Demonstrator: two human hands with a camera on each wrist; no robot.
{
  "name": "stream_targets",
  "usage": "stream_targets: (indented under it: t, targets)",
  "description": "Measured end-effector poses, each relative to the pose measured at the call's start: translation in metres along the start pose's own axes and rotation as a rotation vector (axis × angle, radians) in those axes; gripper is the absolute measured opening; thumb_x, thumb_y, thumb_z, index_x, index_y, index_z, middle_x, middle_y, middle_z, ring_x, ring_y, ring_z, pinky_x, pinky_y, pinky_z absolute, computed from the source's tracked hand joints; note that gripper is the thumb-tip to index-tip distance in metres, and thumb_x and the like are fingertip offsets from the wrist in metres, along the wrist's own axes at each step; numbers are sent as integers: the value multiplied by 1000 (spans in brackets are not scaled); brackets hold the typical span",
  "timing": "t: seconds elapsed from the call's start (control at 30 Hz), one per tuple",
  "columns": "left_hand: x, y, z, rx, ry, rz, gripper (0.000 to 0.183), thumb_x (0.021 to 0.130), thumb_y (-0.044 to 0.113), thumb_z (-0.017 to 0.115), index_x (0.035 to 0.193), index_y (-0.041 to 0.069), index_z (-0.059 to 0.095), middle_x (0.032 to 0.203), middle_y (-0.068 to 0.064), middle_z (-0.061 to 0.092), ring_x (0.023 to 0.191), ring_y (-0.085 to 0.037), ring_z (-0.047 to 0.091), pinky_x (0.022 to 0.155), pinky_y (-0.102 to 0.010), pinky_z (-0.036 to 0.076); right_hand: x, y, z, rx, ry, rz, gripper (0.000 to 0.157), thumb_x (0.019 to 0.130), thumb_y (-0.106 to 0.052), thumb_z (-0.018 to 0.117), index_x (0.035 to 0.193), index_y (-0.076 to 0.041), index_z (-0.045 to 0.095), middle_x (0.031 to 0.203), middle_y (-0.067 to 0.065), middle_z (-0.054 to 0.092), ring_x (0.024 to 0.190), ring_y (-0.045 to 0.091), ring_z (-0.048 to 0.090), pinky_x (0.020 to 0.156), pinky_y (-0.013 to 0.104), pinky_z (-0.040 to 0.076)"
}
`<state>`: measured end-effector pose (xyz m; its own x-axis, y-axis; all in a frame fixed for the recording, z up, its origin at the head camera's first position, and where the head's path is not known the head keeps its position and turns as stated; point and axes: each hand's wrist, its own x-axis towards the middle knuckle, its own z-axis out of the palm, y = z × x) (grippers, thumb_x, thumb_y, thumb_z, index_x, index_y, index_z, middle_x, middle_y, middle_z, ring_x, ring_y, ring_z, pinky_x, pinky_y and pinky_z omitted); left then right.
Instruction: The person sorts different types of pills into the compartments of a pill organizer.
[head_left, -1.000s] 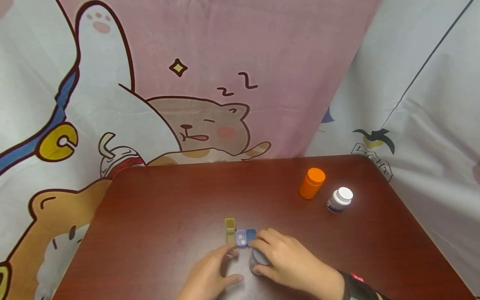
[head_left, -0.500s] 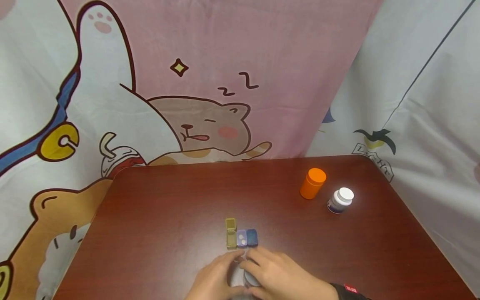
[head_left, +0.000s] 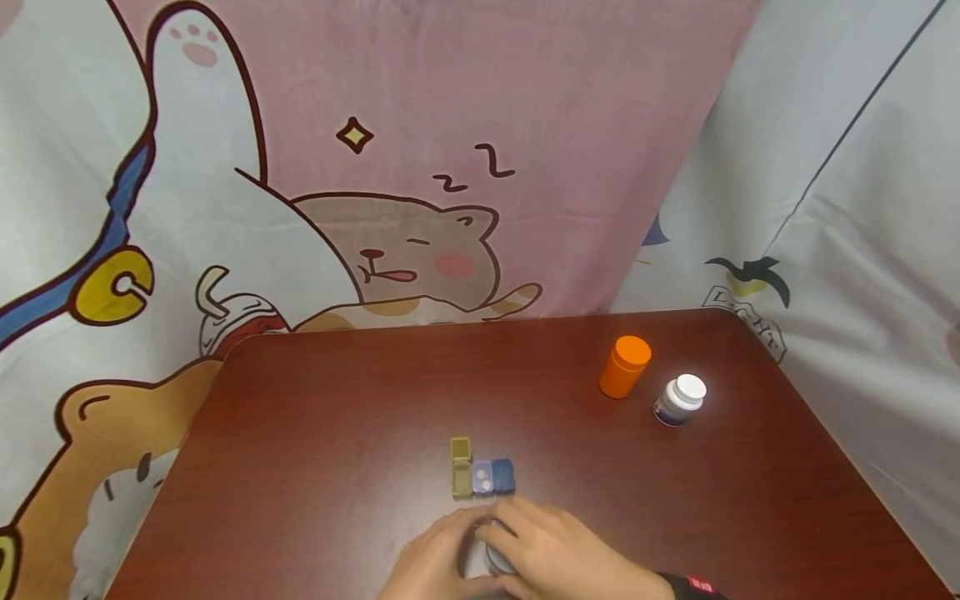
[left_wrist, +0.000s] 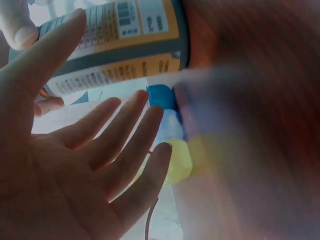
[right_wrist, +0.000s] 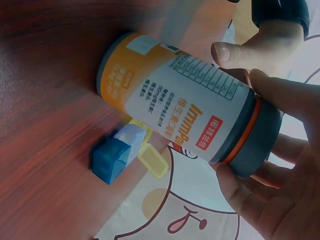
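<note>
My right hand grips the dark cap of a vitamin bottle, thumb and fingers around it. The bottle has an orange and white label and an orange ring under the cap. My left hand curves loosely beside the bottle; in the left wrist view its thumb crosses in front of the bottle and its fingers are spread apart. Just beyond both hands lies a small pill box: a yellow compartment with its lid raised, a purple one containing pale round tablets, and a closed blue one.
An orange bottle and a white bottle with a white cap stand at the back right of the reddish-brown table. Behind the table hangs a cartoon-printed cloth.
The right hand has brought the vitamin bottle left and nearer to the body, away from the pill box. The left hand has moved slightly right, closing in around the bottle.
</note>
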<state>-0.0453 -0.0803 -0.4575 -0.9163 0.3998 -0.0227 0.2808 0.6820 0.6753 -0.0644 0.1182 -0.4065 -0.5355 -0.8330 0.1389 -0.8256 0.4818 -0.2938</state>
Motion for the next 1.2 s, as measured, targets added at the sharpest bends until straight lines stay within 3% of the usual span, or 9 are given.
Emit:
stream_targets:
  t: [0.23,0.47,0.73,0.87,1.0,1.2]
  targets:
    - [0,1,8,-30,22,26,79,68,68,64,134,27,48,130,3,60,115,-20,54,87,-53,52,-6,0,6,-35,66,57,50,88,-50,56,126,-19,54,120,-5,61,101,8,55,82,33,57]
    - [2,4,12,-70,24,3,83,66,66,67,133,21,49,130,-3,60,114,-24,55,86,-55,53,-15,2,12,136,109,181,58,85,-56,55,135,-27,46,132,-10,56,113,8,51,90,47,53]
    - [2,5,20,-112,56,-37,82,64,55,77,131,15,51,125,-5,62,106,-22,59,83,-50,54,-23,3,22,322,231,331,65,75,-56,67,132,-32,48,127,-14,57,108,6,52,86,48,53]
    - [2,7,24,-143,52,-74,80,62,53,78,129,17,54,122,-4,65,103,-20,60,82,-49,55,-27,3,30,421,296,334,66,73,-50,72,132,-28,49,124,-11,59,106,8,53,84,46,54]
    - [3,8,27,-171,53,-87,73,61,47,81,124,20,56,115,-1,68,96,-16,61,79,-46,55,-27,3,38,449,386,298,66,72,-40,76,131,-25,51,122,-6,60,106,11,54,82,44,54]
    - [6,6,30,-182,49,-74,73,59,40,84,122,14,57,113,-4,68,96,-16,61,79,-46,55,-25,5,47,448,471,256,67,69,-31,81,129,-21,53,119,-2,63,105,12,55,80,42,53]
